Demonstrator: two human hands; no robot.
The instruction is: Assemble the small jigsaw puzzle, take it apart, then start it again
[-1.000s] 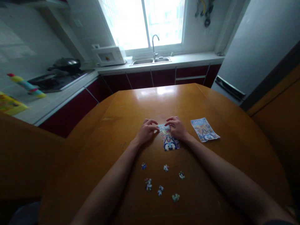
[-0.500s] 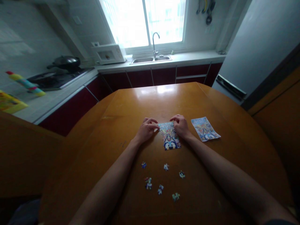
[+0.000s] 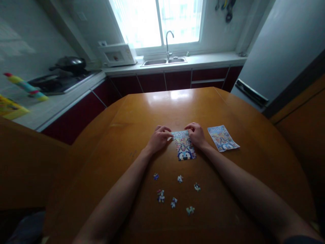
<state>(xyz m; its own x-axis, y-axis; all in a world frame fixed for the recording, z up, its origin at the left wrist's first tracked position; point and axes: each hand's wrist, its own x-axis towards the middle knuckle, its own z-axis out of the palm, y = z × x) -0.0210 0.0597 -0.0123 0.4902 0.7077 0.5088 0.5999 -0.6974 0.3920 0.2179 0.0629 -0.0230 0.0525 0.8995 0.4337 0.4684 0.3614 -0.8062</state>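
Observation:
A mostly joined jigsaw puzzle (image 3: 185, 147) lies flat on the wooden table, with a blue-and-white cartoon face at its near end. My left hand (image 3: 160, 137) is at its far left corner, fingers bent and tips at the edge. Across from it, my right hand (image 3: 196, 134) curls over the far right edge, its fingers partly hidden. Loose jigsaw pieces lie nearer me, among them a blue piece (image 3: 155, 176), a pale piece (image 3: 180, 178), a small cluster (image 3: 160, 196) and a greenish piece (image 3: 190, 210).
A creased picture sheet (image 3: 223, 138) with a similar image lies right of the puzzle on the table (image 3: 142, 112). Beyond are a sink (image 3: 154, 62), a microwave (image 3: 118, 55) and a stove with a dark pan (image 3: 69, 64). A fridge (image 3: 281, 51) stands at the right.
The view has tipped slightly, so the table things sit a little higher. Both hands stay at the puzzle's far corners, and the loose pieces keep their places.

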